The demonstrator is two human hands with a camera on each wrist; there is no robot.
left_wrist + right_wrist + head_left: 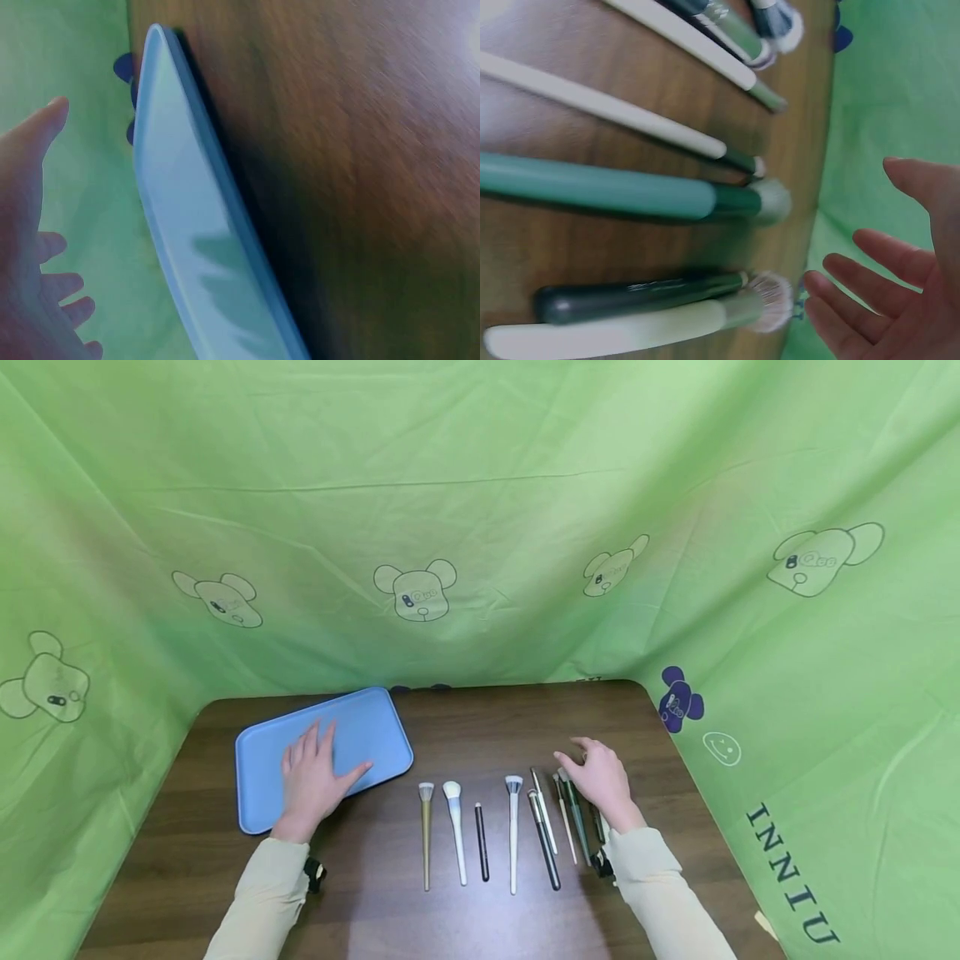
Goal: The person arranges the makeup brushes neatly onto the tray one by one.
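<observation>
My left hand [311, 781] hovers with spread fingers over a blue tray [367, 718] at the left of the table; its shadow falls on the tray in the left wrist view. Nothing is in that hand. On the right, my right hand [602, 781], holding nothing, is above the rightmost makeup brushes, fingers loosely bent and apart from them. Below it lie a green-handled brush [600, 184], a short black brush [630, 296] and a thick white brush [607, 337]. A thin white-handled brush [615, 109] lies beside the green one.
More makeup brushes lie in a row across the middle: a gold-handled one [427, 835], a white one [457, 835], a short black one [482, 843] and a white one with a dark-banded head [513, 835]. A green curtain [510, 635] surrounds the brown table [405, 918].
</observation>
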